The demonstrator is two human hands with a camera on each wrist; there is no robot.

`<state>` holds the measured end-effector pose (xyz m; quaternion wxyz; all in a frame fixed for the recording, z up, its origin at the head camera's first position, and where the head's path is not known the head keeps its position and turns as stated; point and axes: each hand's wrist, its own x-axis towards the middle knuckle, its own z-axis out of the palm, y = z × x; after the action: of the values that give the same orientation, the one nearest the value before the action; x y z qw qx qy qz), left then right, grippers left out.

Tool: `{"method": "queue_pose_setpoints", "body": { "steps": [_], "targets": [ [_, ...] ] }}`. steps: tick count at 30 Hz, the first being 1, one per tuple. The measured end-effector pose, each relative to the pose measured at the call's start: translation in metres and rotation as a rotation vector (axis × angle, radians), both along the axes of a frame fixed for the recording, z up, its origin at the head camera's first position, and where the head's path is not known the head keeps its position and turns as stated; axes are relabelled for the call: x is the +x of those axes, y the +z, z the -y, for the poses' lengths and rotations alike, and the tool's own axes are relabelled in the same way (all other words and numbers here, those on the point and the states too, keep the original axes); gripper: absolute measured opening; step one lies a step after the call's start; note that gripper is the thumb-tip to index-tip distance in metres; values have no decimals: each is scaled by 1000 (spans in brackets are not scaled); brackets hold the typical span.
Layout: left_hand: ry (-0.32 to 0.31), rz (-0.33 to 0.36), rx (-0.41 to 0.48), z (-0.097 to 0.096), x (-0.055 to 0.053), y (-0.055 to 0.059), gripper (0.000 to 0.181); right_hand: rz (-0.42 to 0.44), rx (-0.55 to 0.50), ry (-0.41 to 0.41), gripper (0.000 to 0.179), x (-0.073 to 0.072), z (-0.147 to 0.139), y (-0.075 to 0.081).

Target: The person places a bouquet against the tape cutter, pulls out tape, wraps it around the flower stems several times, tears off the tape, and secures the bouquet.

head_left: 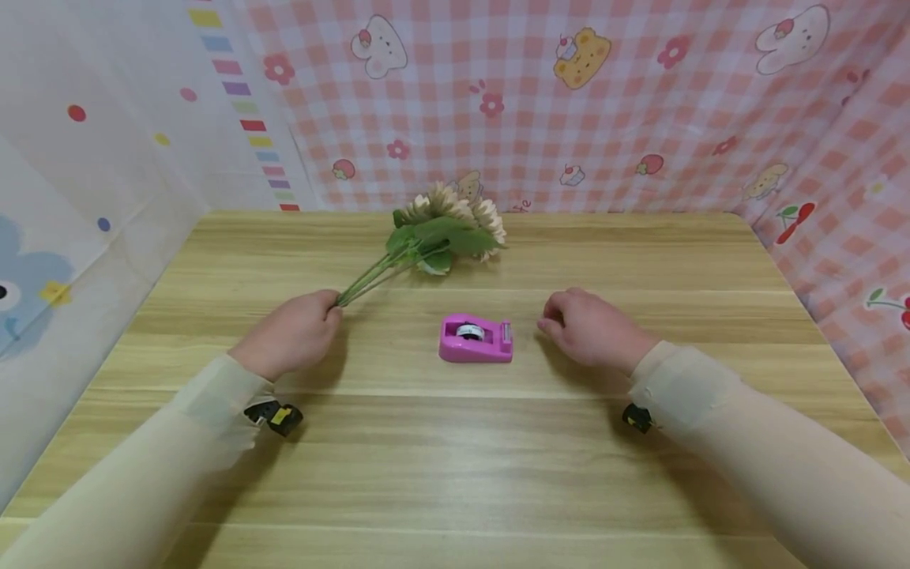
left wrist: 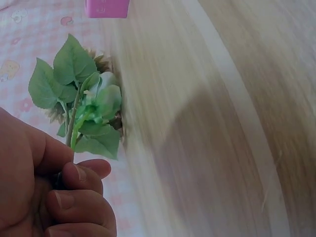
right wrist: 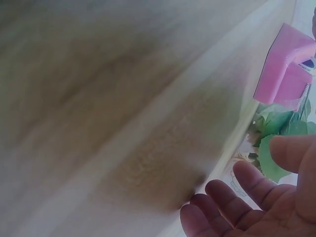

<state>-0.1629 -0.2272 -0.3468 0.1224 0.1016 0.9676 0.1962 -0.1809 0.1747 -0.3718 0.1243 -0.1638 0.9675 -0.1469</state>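
Note:
My left hand [head_left: 295, 336] grips the stem ends of a bunch of artificial flowers [head_left: 448, 225], cream blooms with green leaves. The stems slant up and right from my fingers, and the blooms lie toward the back of the table. In the left wrist view, thumb and fingers curl round the stems below the leaves [left wrist: 74, 64]. A pink tape dispenser [head_left: 475, 352] with a roll of tape [head_left: 470, 331] in it sits between the hands. Just right of its cutter end, my right hand [head_left: 593, 328] holds nothing, its fingers loosely bent near the tabletop.
The wood-grain table [head_left: 455, 474] reaches back to a pink checked cloth [head_left: 455, 103] with cartoon prints. Another printed cloth [head_left: 128, 142] hangs along the left side. Each sleeve has a small black wrist camera [head_left: 280, 417] strapped to it.

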Motion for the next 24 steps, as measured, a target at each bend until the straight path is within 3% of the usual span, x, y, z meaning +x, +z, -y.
{"method": "queue_pose_setpoints", "body": {
  "steps": [14,24],
  "targets": [
    [-22,-32,87,-20,3,1,44,14,-8,-23,31,-1,0,2],
    [-23,-5,184,-32,6,0,53,13,-25,-17,33,1,-1,2]
  ]
}}
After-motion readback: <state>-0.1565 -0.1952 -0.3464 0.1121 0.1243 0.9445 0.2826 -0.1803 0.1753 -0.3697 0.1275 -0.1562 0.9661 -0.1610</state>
